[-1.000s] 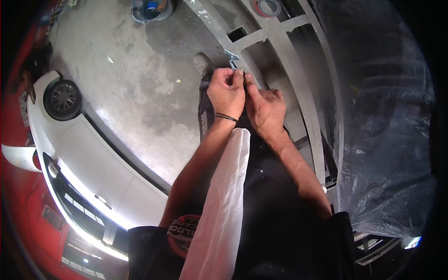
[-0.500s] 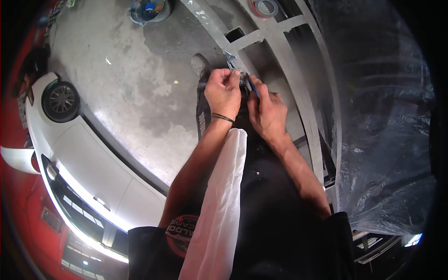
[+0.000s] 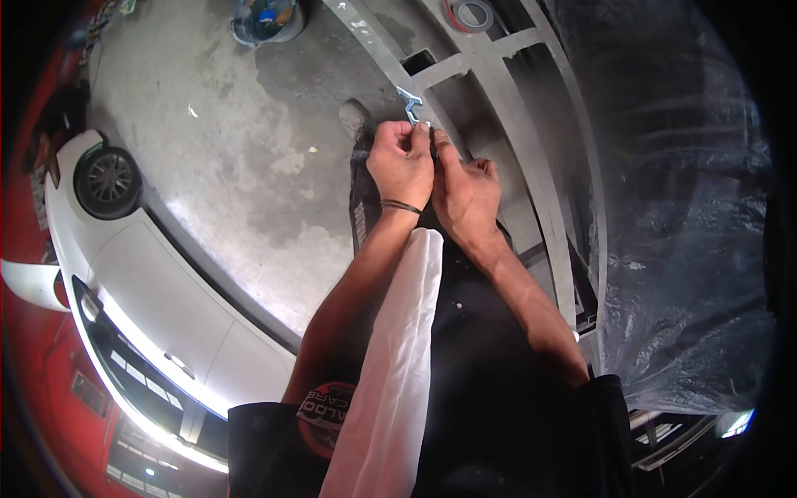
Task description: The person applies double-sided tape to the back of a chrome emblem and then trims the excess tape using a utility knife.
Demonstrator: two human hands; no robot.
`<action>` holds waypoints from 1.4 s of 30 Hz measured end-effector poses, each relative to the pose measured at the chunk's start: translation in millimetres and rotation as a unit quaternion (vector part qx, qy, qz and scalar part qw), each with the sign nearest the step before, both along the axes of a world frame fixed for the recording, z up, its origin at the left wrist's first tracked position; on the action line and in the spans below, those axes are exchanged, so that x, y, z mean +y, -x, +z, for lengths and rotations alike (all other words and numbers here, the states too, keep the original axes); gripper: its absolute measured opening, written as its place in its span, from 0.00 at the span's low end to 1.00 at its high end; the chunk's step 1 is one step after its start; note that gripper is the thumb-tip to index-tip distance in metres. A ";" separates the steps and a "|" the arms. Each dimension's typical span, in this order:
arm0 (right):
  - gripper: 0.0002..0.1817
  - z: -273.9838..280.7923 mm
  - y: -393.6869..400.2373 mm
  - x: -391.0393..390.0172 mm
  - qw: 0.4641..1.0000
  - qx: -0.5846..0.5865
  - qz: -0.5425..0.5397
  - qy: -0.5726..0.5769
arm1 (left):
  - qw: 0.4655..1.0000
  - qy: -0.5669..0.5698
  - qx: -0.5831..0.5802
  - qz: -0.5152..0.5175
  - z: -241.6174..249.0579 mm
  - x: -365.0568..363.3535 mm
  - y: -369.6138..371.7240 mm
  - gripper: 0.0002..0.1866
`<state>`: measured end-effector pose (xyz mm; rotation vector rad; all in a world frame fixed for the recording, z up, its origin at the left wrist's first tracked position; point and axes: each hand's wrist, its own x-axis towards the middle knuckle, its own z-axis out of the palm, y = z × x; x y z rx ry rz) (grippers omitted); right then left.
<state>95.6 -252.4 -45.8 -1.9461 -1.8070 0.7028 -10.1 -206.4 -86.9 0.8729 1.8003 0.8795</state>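
A small shiny bluish metal piece [image 3: 409,101] juts up from the fingertips of my left hand [image 3: 402,166], whose thumb and fingers are pinched on its lower end. Close beside it, my right hand [image 3: 467,184] has its fingers pressed together at the same spot. Something dark shows between the two hands, too small to name. Both hands are in front of my body, left of the grey metal frame [image 3: 473,62]. What the right fingers hold is hidden.
A roll of tape [image 3: 471,14] lies on the frame. A bucket [image 3: 267,20] stands on the concrete floor [image 3: 224,158]. At the left is a white car [image 3: 158,282]; plastic sheeting [image 3: 689,249] hangs at the right. A white cloth [image 3: 390,357] lies along my front.
My right hand has moved slightly left, closer to the left hand, and the blue item at its fingers no longer shows. The metal piece has tilted a little and more of it is visible.
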 end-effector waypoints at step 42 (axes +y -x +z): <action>0.10 91.1 -38.6 -16.2 0.875 0.433 -0.193 0.099 | 0.939 0.000 -0.341 -0.039 123.2 -49.1 9.7 0.09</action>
